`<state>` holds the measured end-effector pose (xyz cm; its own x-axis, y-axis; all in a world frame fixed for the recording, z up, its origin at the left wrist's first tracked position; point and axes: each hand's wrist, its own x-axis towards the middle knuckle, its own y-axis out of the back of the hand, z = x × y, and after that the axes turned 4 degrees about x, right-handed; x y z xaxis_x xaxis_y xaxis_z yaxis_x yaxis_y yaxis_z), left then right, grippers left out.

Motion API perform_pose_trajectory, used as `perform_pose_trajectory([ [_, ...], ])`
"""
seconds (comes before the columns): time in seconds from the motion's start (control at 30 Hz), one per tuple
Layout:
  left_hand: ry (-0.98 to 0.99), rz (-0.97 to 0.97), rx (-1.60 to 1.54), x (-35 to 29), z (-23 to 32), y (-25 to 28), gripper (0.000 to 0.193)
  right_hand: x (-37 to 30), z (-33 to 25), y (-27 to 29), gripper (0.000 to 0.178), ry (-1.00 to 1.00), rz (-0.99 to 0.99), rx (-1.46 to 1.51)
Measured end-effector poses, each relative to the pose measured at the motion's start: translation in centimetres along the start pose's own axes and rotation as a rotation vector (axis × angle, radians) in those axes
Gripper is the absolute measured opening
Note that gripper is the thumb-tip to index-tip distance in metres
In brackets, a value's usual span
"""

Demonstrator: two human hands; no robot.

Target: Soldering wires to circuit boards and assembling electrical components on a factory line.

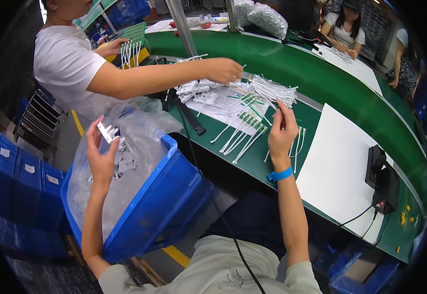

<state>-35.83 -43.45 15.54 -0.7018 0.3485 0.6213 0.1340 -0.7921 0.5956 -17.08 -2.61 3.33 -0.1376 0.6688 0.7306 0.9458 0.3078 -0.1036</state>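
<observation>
I see the left fingers [92, 137] pinching a white part [105, 132] above the blue bin [150, 210], whose rim runs below them. The right fingers [290, 117] curl at the white cables [272, 90]; I cannot tell whether they grip one. Below them passes the green surface [258, 169]'s near edge; right of them, a white sheet [328, 161] gives room up to a black device [385, 183].

Open air above white sheet [328, 171]; left of white cable bundle [274, 91], co-worker's forearm [169, 82], height unclear.
</observation>
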Motion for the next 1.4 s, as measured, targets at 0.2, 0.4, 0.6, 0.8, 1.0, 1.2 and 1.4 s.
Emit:
perform_pose_trajectory([
  [0.2,-0.305,-0.208,-0.343,-0.4,10.5,-2.6,0.081,0.4,0.1,0.6,0.036,0.058,0.045,-0.037],
  [0.4,0.014,-0.7,-0.902,-2.1,13.9,-6.7,0.078,1.6,-1.6,1.2,0.028,-0.053,0.216,0.035],
  [0.6,0.336,-1.017,-1.144,-2.6,15.7,-11.8,0.063,2.5,-5.8,3.6,0.026,-0.215,0.282,0.219],
  [0.8,0.478,-1.208,-1.204,-2.4,17.1,-14.6,0.069,1.0,-10.4,5.9,0.024,-0.288,0.06,0.314],
  [1.0,0.504,-1.27,-1.255,-2.4,16.7,-14.8,0.068,-1.9,-12.3,5.9,0.022,-0.274,-0.103,0.274],
  [1.2,0.424,-1.15,-1.245,-2.0,15.7,-14.7,0.065,-3.3,-11.7,5.6,0.023,-0.304,-0.19,0.326],
  [1.4,0.034,-0.867,-1.026,-3.7,16.0,-15.1,0.071,-3.6,-11.7,5.1,0.022,-0.422,-0.185,0.377],
])
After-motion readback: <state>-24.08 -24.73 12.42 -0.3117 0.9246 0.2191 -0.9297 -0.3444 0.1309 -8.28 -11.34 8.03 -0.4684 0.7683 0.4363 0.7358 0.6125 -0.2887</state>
